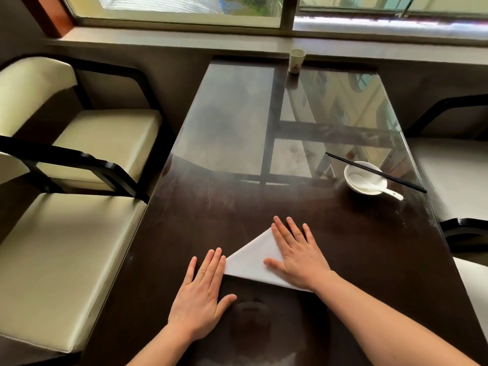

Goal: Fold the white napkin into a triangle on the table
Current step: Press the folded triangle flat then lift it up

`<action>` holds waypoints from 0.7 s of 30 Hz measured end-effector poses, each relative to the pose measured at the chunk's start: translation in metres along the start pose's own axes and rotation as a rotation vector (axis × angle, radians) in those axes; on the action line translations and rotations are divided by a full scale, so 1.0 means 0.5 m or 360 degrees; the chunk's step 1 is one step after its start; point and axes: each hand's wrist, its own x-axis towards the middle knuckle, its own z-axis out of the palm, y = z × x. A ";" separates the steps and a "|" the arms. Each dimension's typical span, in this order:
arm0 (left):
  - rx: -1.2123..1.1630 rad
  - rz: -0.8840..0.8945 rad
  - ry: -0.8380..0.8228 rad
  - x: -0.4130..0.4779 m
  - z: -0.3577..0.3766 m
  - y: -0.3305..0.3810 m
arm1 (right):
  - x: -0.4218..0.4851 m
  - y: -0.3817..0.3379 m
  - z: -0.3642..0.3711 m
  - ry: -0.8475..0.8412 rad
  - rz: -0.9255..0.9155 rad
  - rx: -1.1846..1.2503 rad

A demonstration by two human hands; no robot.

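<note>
The white napkin (250, 260) lies on the dark glass-topped table (237, 194) near its front edge, folded into a triangle with one tip pointing away from me. My right hand (298, 252) rests flat on the napkin's right part, fingers spread, and hides that side. My left hand (203, 291) lies flat on the table just left of the napkin, fingertips at its left corner. Neither hand grips anything.
A white bowl (365, 178) with a white spoon (380, 190) in it and black chopsticks (375, 171) across its rim stands at the right. A paper cup (297, 60) stands at the far edge by the window. Cream chairs (68, 247) line the left side.
</note>
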 end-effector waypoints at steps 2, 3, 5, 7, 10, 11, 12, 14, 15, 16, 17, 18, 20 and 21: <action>-0.0004 -0.0001 -0.0032 -0.002 -0.002 0.002 | -0.017 -0.017 -0.018 0.0034 0.0020 -0.0044; -0.0006 -0.0003 -0.0028 -0.002 -0.002 0.001 | -0.029 -0.036 -0.022 0.0112 0.0008 -0.0031; 0.0003 0.0001 -0.0020 -0.001 0.000 -0.002 | -0.059 -0.094 -0.016 0.0239 -0.0139 0.0077; 0.0021 0.0017 -0.0010 -0.002 0.004 -0.005 | -0.088 -0.159 0.004 0.0274 -0.0342 0.0170; 0.0060 0.0041 0.0014 -0.004 0.012 -0.012 | -0.104 -0.219 0.023 0.0157 -0.0402 0.0191; 0.0074 0.0057 0.0027 -0.004 0.014 -0.013 | -0.105 -0.226 0.027 0.0126 -0.0396 0.0186; 0.0085 0.0070 0.0046 -0.003 0.016 -0.014 | -0.105 -0.230 0.031 0.0108 -0.0395 0.0176; 0.0096 0.0090 0.0076 -0.001 0.020 -0.012 | -0.103 -0.231 0.037 0.0084 -0.0399 0.0174; 0.0092 0.0099 0.0083 0.000 0.020 -0.011 | -0.102 -0.229 0.042 0.0079 -0.0397 0.0178; 0.0080 0.0099 0.0088 0.000 0.020 -0.009 | -0.101 -0.225 0.047 0.0084 -0.0396 0.0176; 0.0066 0.0093 0.0091 0.000 0.019 -0.009 | -0.100 -0.221 0.051 0.0094 -0.0396 0.0173; 0.0052 0.0085 0.0088 0.000 0.019 -0.008 | -0.102 -0.215 0.055 0.0105 -0.0389 0.0172; 0.0034 0.0071 0.0078 0.000 0.016 -0.007 | -0.108 -0.194 0.063 0.0126 -0.0348 0.0173; 0.0029 0.0068 0.0073 0.001 0.015 -0.006 | -0.115 -0.181 0.066 0.0132 -0.0320 0.0172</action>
